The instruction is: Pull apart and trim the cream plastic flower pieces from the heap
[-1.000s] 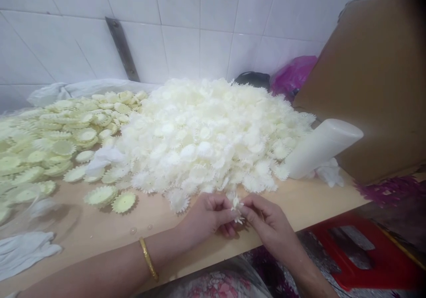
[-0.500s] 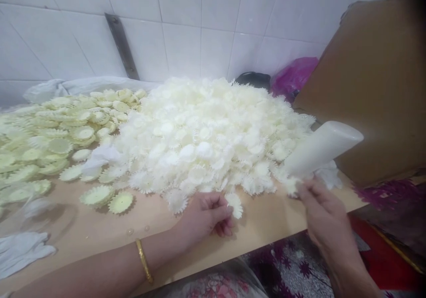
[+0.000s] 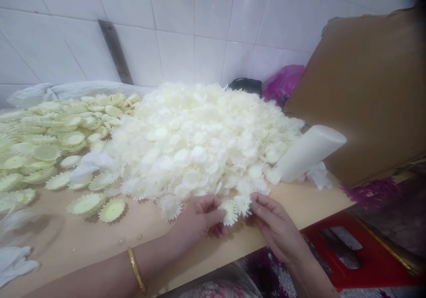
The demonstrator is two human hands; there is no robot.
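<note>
At the table's front, my left hand pinches a pale flower-shaped piece with toothed petals. Close beside it, my right hand grips a second flower piece by its edge. The two pieces nearly meet; I cannot tell whether they touch. Behind both hands rises a large heap of white flower pieces. A white, slant-topped plastic bottle leans at the heap's right edge. A gold bangle circles my left wrist.
Yellowish flower pieces lie piled at left, near a white glove. A cardboard box stands at right. A magenta bag and a dark object sit by the tiled wall. A red stool is below.
My right hand has moved left from beside the bottle to my left hand, bringing a flower piece along. My left hand keeps its piece. The view has shifted slightly right.
</note>
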